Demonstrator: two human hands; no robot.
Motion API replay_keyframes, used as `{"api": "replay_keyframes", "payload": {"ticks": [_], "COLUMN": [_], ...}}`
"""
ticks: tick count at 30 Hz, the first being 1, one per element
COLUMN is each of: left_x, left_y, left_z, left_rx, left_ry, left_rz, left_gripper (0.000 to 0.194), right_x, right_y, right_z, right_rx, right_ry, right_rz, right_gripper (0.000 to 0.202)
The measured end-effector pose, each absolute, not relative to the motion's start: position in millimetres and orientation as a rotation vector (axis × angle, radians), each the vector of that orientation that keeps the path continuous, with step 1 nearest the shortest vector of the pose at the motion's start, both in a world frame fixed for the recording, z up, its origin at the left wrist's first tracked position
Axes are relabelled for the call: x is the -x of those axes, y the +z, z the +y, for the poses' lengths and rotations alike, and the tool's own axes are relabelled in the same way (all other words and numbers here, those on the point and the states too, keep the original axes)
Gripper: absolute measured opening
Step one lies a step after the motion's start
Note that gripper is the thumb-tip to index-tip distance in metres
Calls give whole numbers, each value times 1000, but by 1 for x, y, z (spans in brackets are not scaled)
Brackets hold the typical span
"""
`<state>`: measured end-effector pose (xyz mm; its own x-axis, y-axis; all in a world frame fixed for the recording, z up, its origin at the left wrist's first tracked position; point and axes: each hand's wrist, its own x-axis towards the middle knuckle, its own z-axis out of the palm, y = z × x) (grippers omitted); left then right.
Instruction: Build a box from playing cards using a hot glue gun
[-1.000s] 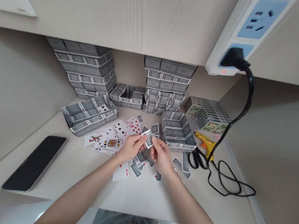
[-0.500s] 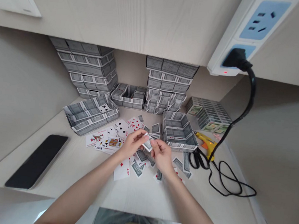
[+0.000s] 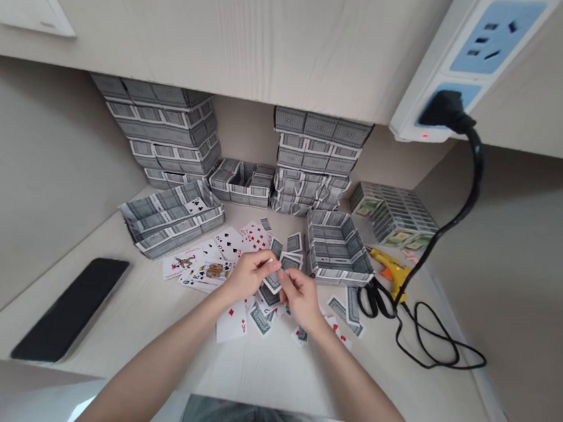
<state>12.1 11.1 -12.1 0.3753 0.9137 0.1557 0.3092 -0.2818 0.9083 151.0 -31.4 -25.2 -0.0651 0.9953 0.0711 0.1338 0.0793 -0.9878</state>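
Between my hands is a playing card [image 3: 273, 281], its grey patterned back showing. My left hand [image 3: 250, 276] pinches its upper left part with thumb and fingers. From the other side, my right hand [image 3: 301, 296] closes thumb and fingers on its right edge. Loose cards lie under and around both hands. Face-up ones, among them a king [image 3: 214, 270] and a joker [image 3: 181, 263], spread to the left. Other cards show their backs, such as one [image 3: 294, 242] beyond my hands. An ace of diamonds [image 3: 232, 323] lies nearer me.
Open card-built trays stand left [image 3: 174, 223] and right [image 3: 340, 251]. Stacked card boxes [image 3: 317, 154] rise behind. At right are black-handled scissors [image 3: 377, 300], a yellow glue gun [image 3: 390, 269] and its looping cord. A phone [image 3: 70, 309] lies left. A power strip [image 3: 471, 63] hangs overhead.
Both hands have shifted slightly left and down with the card between them. The card is now turned a little more upright, and more loose cards show beyond the hands.
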Motion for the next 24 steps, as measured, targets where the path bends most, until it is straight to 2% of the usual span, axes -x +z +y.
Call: {"api": "replay_keyframes", "payload": {"ticks": [5,12,24], "left_x": [-12,-18,-23], "left_y": [-15,-15,-23], "left_z": [12,9,10], "left_rx": [-1911,-1945,-1732], "left_ry": [926,831,911], "left_rz": [1177,1148,1092], "left_gripper": [39,38,39], "right_x": [-153,-153,-152], "right_y": [-27,-32,-38], "right_z": [-30,-29,-29], "right_rx": [1230,1239,1213], "right_ry": [1083,1100,1020], "right_rz": [-1456,-1505,-1503], "right_gripper": [39,34,30]}}
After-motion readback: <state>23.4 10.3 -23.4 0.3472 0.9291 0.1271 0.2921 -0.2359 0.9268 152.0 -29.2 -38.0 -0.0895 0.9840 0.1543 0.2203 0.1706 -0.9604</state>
